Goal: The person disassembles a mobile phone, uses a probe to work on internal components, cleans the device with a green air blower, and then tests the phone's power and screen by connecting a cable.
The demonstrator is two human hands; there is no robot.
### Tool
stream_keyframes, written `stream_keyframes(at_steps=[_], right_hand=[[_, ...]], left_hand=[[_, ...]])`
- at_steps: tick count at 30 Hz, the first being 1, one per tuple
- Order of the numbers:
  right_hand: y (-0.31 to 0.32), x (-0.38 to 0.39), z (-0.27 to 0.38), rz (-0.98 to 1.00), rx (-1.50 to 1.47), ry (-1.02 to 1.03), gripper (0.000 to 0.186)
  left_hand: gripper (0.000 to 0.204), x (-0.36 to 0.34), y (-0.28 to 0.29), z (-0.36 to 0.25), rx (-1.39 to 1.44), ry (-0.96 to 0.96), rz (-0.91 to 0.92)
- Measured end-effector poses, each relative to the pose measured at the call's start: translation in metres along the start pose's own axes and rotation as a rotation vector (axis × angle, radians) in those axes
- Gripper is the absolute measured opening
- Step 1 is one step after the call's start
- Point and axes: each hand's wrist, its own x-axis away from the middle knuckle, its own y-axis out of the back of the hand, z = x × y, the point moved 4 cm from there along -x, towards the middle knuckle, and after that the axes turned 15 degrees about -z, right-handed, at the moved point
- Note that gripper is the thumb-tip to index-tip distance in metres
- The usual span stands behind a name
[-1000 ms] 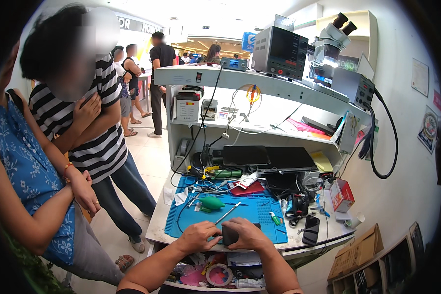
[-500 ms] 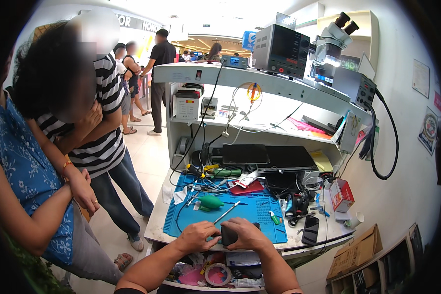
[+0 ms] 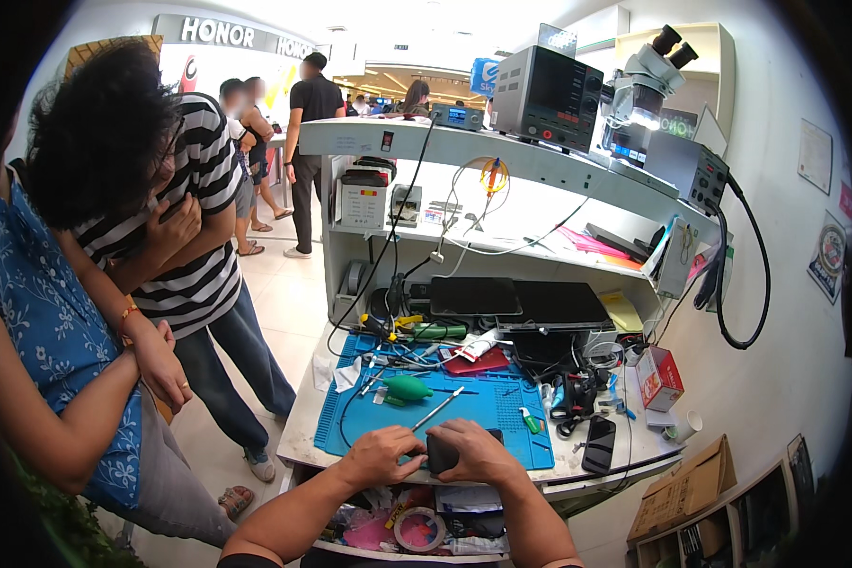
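Right hand (image 3: 480,452) grasps dark phone-like slab (image 3: 439,456) at near edge of blue mat (image 3: 488,407). Left hand (image 3: 382,457) curled beside it, grip unclear. Hands unmoved since second ago; handling seems steady.

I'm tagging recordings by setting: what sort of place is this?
Probably an electronics repair counter: a binocular microscope stands on the top shelf, a green squeeze bulb lies on a blue work mat, and the right hand holds a dark, phone-like device.
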Motion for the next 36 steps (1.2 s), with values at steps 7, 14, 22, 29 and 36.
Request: stream_keyframes(at_steps=[7, 14, 22, 29, 36], right_hand=[[-0.004, 0.0, 0.001, 0.01, 0.056, 0.045, 0.095], [-0.007, -0.006, 0.018, 0.041, 0.04, -0.026, 0.134], [-0.015, -0.003, 0.026, -0.027, 0.043, 0.111, 0.133], [0.014, -0.01, 0.04, -0.322, 0.268, 0.168, 0.126], [0.009, 0.002, 0.003, -0.844, -0.409, -0.24, 0.123]], left_hand=[[0.038, 0.0, 0.002, 0.007, 0.047, 0.397, 0.154], [0.083, 0.008, -0.006, 0.028, 0.491, 0.834, 0.246], [0.097, 0.017, -0.018, 0.031, 0.796, 0.843, 0.173], [0.082, 0.009, -0.006, 0.044, 1.011, 1.034, -0.017], [0.064, 0.001, 0.009, 0.054, 1.071, 1.127, -0.21]])
